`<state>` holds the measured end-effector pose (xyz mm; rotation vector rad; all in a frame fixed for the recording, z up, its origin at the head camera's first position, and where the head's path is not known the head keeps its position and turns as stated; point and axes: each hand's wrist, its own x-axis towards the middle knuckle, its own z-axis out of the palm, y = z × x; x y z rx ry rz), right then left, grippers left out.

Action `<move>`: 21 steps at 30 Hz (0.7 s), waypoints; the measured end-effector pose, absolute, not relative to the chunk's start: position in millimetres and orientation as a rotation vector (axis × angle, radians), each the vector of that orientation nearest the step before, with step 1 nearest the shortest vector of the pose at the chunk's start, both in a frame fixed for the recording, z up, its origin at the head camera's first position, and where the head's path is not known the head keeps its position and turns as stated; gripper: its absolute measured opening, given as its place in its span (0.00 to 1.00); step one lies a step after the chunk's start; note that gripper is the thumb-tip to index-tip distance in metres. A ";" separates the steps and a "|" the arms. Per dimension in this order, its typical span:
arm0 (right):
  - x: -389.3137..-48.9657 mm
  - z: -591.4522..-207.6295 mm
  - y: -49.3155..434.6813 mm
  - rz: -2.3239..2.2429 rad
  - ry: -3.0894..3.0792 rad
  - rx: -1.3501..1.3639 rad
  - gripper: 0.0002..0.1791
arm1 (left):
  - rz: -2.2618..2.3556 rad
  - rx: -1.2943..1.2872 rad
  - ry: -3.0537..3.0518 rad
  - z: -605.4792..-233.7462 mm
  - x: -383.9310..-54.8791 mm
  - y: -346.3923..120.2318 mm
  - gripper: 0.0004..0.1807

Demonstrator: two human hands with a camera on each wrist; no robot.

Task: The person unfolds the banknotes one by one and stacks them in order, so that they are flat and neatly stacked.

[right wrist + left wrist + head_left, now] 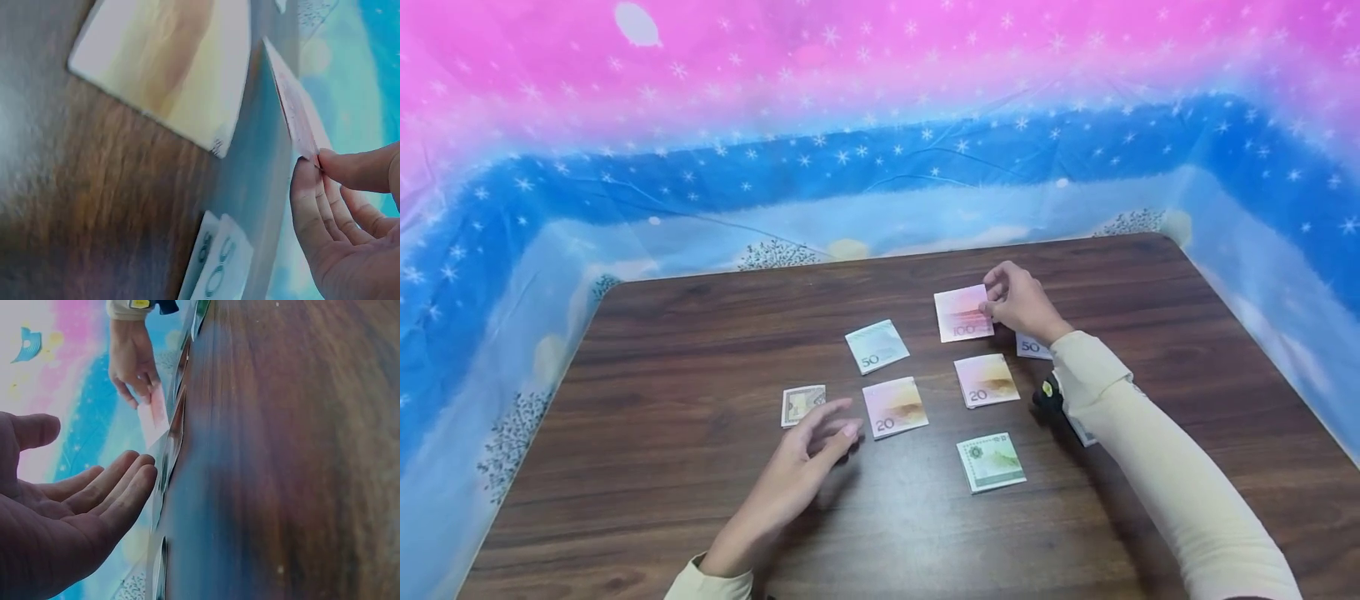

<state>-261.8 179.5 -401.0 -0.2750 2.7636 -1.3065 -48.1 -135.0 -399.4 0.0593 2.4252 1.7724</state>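
At the far side of the table, my right hand (1028, 307) pinches a folded red 100 banknote (958, 317) by its right edge. The right wrist view shows that banknote (297, 112) held between thumb and fingertips, tilted up from the table. My left hand (808, 462) holds nothing; its fingers are loosely extended, palm turned inward. It is near a small brownish folded banknote (796, 408), whose lower right it covers, and a folded 20 banknote (895, 412). Another folded 20 banknote (987, 385) lies below the red one. A greenish 50 banknote (877, 343) lies left of it.
A green folded banknote (994, 467) lies nearest me. Another 50 banknote (1032, 347) is partly hidden by my right wrist, and a further note (1084, 432) by my sleeve. The wooden table (670, 400) is bordered by a pink and blue snowflake cloth (820, 158).
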 end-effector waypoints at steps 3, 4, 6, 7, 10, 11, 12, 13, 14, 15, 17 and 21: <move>-256.0 -395.0 179.4 -1.411 2.697 -0.266 0.20 | 1.764 0.103 2.413 -398.3 -48.7 -133.7 0.25; -253.7 -393.3 179.9 -1.445 2.674 -0.266 0.21 | 1.760 0.117 2.404 -398.1 -48.8 -133.0 0.25; -248.9 -389.6 181.1 -1.500 2.637 -0.259 0.21 | 1.754 0.141 2.381 -397.8 -49.3 -131.5 0.25; -246.2 -387.9 181.7 -1.517 2.625 -0.258 0.22 | 1.753 0.145 2.372 -398.1 -49.3 -130.7 0.25; -237.6 -382.7 183.0 -1.545 2.598 -0.261 0.21 | 1.754 0.141 2.363 -399.3 -50.2 -128.2 0.24; -234.0 -380.7 182.7 -1.552 2.594 -0.268 0.21 | 1.758 0.141 2.361 -399.7 -50.4 -127.4 0.24; -230.0 -378.8 182.2 -1.562 2.586 -0.278 0.21 | 1.762 0.142 2.360 -400.1 -50.5 -126.6 0.24; -225.9 -377.0 181.8 -1.567 2.584 -0.294 0.21 | 1.765 0.144 2.358 -400.3 -50.9 -125.7 0.24; -221.6 -375.8 181.1 -1.580 2.576 -0.307 0.21 | 1.769 0.152 2.356 -400.3 -51.2 -124.7 0.24; -216.9 -374.5 180.1 -1.593 2.565 -0.320 0.21 | 1.775 0.160 2.352 -400.3 -51.6 -123.7 0.24; -207.9 -373.9 178.0 -1.622 2.543 -0.339 0.21 | 1.791 0.184 2.335 -400.2 -52.1 -121.5 0.25; -189.7 -375.1 173.7 -1.672 2.464 -0.348 0.21 | 1.852 0.217 2.303 -399.6 -52.1 -117.1 0.26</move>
